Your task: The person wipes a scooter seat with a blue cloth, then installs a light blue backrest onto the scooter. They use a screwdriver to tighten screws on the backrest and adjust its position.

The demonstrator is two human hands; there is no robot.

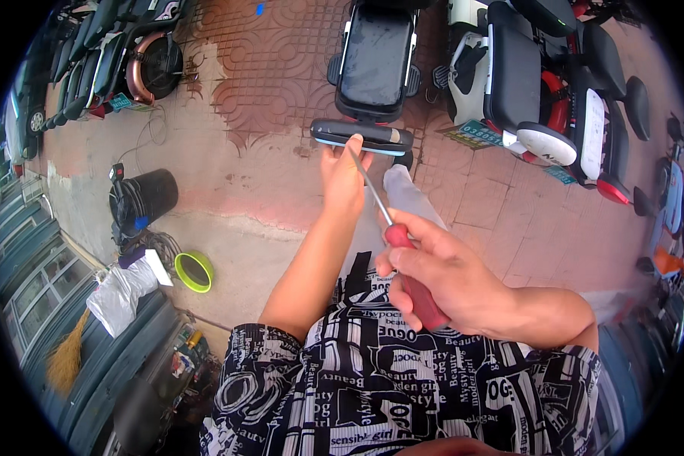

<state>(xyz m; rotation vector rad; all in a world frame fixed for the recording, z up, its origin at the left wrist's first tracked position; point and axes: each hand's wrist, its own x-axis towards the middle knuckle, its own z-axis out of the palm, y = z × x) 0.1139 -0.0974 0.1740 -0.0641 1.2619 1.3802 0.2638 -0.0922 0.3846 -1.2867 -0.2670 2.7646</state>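
You've got your left hand [342,178] clamped on the scooter's tail panel [362,137] to steady it while your right hand [444,277] grips the red-handled screwdriver [403,254], tip angled in.

The ground is a pavement [273,83] of reddish-brown patterned tiles that gives way, toward the person, to a plain pale concrete strip [228,251]. Taking the black bucket [148,196] lying on its side on the concrete as the landmark: a lime-green ring-shaped bowl [194,271] sits on the ground just below and right of it, a white plastic bag [121,292] lies below it, and a straw broom [67,357] lies further below the bag. Parked scooters [532,83] stand on the tiles well to the bucket's right, others [121,53] above it.
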